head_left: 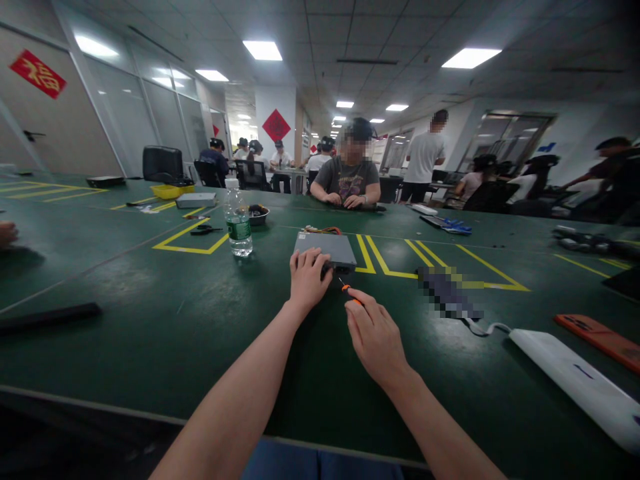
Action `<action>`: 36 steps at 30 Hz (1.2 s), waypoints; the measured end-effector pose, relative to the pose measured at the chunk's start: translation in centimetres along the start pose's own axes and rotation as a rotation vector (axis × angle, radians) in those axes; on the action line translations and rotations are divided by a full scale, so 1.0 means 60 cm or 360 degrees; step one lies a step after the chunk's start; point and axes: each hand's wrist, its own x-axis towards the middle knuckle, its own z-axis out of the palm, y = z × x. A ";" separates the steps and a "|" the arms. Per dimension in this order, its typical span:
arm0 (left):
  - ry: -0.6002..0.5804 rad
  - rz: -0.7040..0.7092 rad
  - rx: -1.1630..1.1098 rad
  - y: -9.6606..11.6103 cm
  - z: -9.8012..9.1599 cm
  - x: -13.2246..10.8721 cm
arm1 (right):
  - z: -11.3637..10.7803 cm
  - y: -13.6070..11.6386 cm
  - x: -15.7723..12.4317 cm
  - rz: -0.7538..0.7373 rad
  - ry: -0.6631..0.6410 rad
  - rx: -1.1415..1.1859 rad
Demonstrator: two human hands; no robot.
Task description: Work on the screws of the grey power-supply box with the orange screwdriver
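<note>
A flat grey metal box with coloured wires at its far end lies on the green table. My left hand rests on the box's near left corner, fingers curled over it. My right hand is closed around a small screwdriver with an orange handle; its tip points at the box's near edge.
A water bottle stands left of the box, with a small bowl behind it. A white power strip and an orange phone lie at right. A person sits across the table. A black bar lies at left.
</note>
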 end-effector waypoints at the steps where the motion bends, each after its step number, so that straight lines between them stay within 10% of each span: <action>1: 0.0005 0.0001 -0.0002 0.000 0.000 0.000 | 0.000 0.000 0.000 0.0003 0.0001 0.0002; 36: 0.0007 0.0158 -0.0075 -0.003 0.005 -0.005 | -0.004 -0.029 0.007 0.0000 -0.0088 0.0292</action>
